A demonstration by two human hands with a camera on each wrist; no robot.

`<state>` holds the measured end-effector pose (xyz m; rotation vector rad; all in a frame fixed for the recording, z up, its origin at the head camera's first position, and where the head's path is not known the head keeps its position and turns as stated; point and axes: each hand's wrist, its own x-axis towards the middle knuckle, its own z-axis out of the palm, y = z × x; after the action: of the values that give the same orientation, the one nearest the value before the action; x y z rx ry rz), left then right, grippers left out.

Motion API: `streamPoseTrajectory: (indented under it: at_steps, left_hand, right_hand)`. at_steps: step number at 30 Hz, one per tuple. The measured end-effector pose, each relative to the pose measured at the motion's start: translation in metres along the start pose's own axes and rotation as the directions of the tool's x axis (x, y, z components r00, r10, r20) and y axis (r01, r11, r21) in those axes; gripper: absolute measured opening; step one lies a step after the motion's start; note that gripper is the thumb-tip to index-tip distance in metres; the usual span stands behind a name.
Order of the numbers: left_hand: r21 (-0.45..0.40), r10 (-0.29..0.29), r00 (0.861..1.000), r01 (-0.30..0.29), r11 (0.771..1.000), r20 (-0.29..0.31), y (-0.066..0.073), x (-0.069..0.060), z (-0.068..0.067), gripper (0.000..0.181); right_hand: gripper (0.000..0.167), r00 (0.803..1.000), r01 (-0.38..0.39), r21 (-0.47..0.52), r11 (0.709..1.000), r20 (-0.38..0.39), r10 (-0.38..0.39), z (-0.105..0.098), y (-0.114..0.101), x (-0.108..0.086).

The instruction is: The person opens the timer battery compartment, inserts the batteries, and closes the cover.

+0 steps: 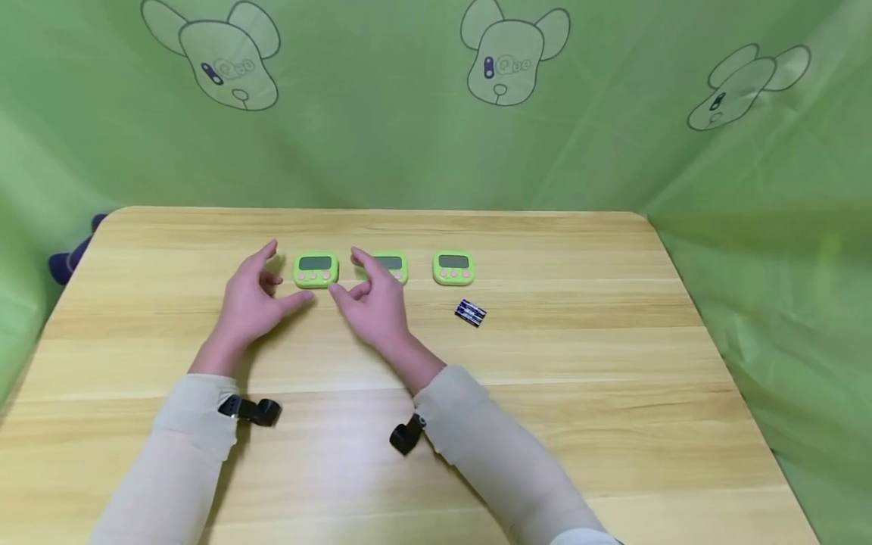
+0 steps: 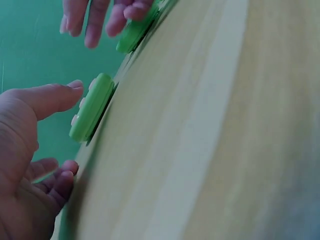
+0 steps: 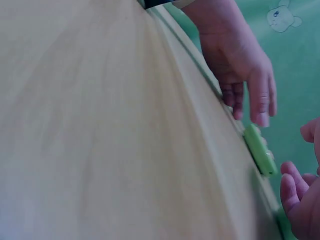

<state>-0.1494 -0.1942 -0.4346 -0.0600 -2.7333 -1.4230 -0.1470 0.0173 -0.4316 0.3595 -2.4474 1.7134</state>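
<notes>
Framing the Left Timer Between Two Released Hands

Lying face-up on the wooden tabletop point(image 1: 586, 363), three green timers form a row across the far half of the surface; each has a grey display, and pink buttons sit below it. The left timer point(image 1: 316, 270) occupies the space between the hands; the middle timer point(image 1: 392, 263) is partly covered by the right hand in the head view; the right timer point(image 1: 453, 268) stands apart from both hands.

Left hand point(image 1: 252, 306): released, thumb and fingers spread; positioned just beside the left timer on its left side; contact cannot be determined. Right hand point(image 1: 376, 306): released, thumb and index finger spread apart; thumb tip at the near right corner of the left timer; contact likewise cannot be determined.

A small dark-blue striped pack point(image 1: 471, 312) lies at an angle on the near side of the right timer; a black wrist device point(image 1: 252, 409) is fitted at the left cuff, and a matching black unit point(image 1: 407, 435) at the right cuff; a green curtain point(image 1: 381, 151) printed with animal heads hangs behind the tabletop.
</notes>
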Motion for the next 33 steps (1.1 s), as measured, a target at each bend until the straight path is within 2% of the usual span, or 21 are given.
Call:
streamPoseTrajectory:
  at_steps: [3,7,12,16,24,28,33]
  left_hand:
    - [-0.050,-0.010,1.000,0.009,0.999,-0.017,-0.005,0.001,0.001,0.099]
    - [-0.067,-0.007,1.000,0.005,0.998,-0.030,-0.009,0.001,0.003,0.089]
    - [-0.056,0.008,1.000,-0.009,0.998,-0.024,-0.012,0.001,0.006,0.083]
    - [-0.022,0.033,0.999,-0.034,0.999,-0.032,-0.014,0.001,0.008,0.076]
    - [0.011,0.062,0.994,-0.062,0.998,-0.088,-0.015,0.001,0.013,0.052]
    - [0.006,0.054,0.991,-0.054,0.999,-0.123,-0.014,0.001,0.015,0.045]
    - [-0.033,0.033,0.988,-0.038,0.999,-0.150,-0.014,-0.001,0.017,0.043]
  right_hand:
    - [0.064,0.999,-0.031,0.014,0.999,0.017,0.031,0.011,0.003,0.001]
    - [0.062,0.997,-0.070,-0.009,0.997,0.017,0.071,0.020,0.005,0.002]
    - [0.063,0.993,-0.117,-0.070,0.991,0.011,0.118,0.026,0.006,0.004]
    - [0.062,0.989,-0.146,-0.170,0.975,0.009,0.149,0.028,0.005,0.006]
    - [0.050,0.988,-0.147,-0.332,0.932,-0.003,0.155,0.031,0.004,0.011]
    - [0.047,0.989,-0.145,-0.363,0.920,-0.028,0.145,0.033,0.004,0.011]
    - [0.046,0.991,-0.136,-0.362,0.922,-0.053,0.125,0.035,0.005,0.008]
